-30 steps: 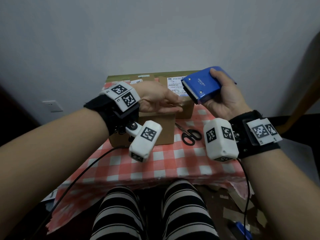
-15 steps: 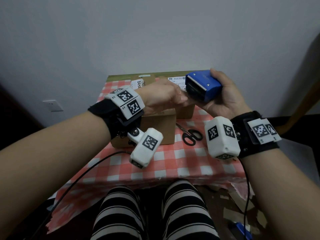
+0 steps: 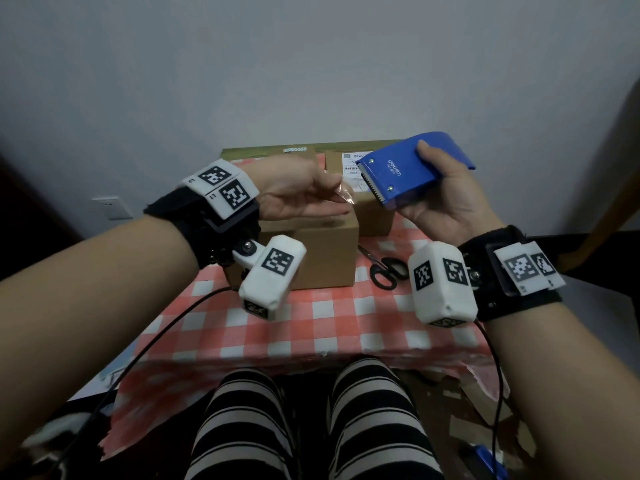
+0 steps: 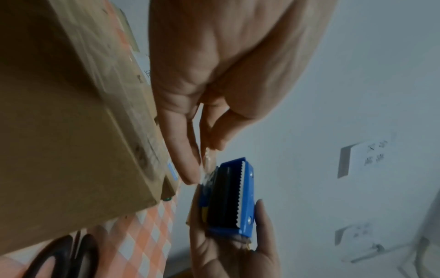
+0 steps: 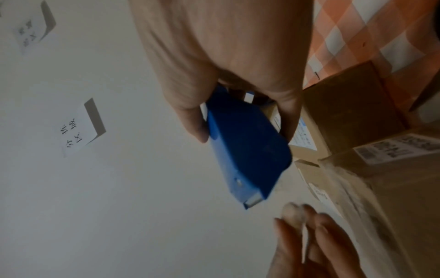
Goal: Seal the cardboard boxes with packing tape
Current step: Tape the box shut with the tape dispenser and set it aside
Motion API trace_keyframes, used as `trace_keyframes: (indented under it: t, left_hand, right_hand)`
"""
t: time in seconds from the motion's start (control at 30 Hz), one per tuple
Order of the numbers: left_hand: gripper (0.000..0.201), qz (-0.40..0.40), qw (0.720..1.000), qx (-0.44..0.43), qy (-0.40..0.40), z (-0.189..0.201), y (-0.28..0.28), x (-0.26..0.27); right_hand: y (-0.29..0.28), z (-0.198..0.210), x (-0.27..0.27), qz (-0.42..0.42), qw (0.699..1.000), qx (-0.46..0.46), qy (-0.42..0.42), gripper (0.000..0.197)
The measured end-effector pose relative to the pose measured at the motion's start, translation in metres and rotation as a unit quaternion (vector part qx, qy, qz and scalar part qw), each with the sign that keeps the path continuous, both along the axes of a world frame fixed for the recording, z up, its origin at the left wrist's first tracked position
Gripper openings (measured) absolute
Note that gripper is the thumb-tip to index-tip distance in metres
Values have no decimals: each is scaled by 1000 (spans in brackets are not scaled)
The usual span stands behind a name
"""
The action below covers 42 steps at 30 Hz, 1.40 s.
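Small desk draped in a red-and-white checked cloth, pushed against a plain pale grey wall, white socket plate low on the left. Paper notices taped up on the wall in the right wrist view. Two matte brown cardboard boxes up on the cloth: nearer cardboard box squarish with crisp edges, farther cardboard box behind it carrying a white printed label. Black-handled scissors lying flat on the cloth just right of the nearer box. Striped black-and-white trousers below the desk edge. Up in the air above the boxes, blue plastic tape dispenser with a serrated metal cutting edge, gripped in the right hand, thumb over the smooth top, fingers wrapped underneath. Left hand just beside the toothed edge, thumb and forefinger pinching the crinkled free end of the clear packing tape, remaining fingers stretched out straight. Tape end glossy and see-through, a short stretch between dispenser and fingertips. Both hands held clear of the boxes, touching neither.
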<state>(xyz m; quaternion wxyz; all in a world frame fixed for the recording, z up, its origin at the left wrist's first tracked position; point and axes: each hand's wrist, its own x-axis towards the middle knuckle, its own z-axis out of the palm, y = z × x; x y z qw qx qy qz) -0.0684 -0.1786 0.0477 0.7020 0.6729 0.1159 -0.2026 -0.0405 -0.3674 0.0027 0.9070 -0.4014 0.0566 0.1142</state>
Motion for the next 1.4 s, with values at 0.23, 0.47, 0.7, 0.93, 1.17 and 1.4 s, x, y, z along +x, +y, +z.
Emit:
trace_keyframes:
  t: [0.23, 0.47, 0.7, 0.93, 1.17, 1.4]
  left_hand:
    - [11, 32, 998, 47, 35, 0, 14, -3]
    - [9, -8, 982, 179, 56, 2, 16, -8]
    - [11, -56, 950, 296, 81, 0, 14, -4]
    - [8, -83, 921, 375, 67, 0, 13, 3]
    - [14, -144, 883, 437, 92, -1, 9, 9]
    - [13, -174, 860, 467, 111, -1, 3, 14]
  right_hand:
    - [19, 11, -9, 7, 999, -26, 20, 46]
    - [25, 12, -20, 8, 997, -65, 46, 46]
    - [30, 8, -28, 1, 996, -81, 47, 36]
    - [32, 6, -30, -22, 994, -92, 47, 33]
    - [30, 8, -34, -16, 994, -87, 62, 29]
    - [27, 7, -32, -7, 994, -81, 79, 20]
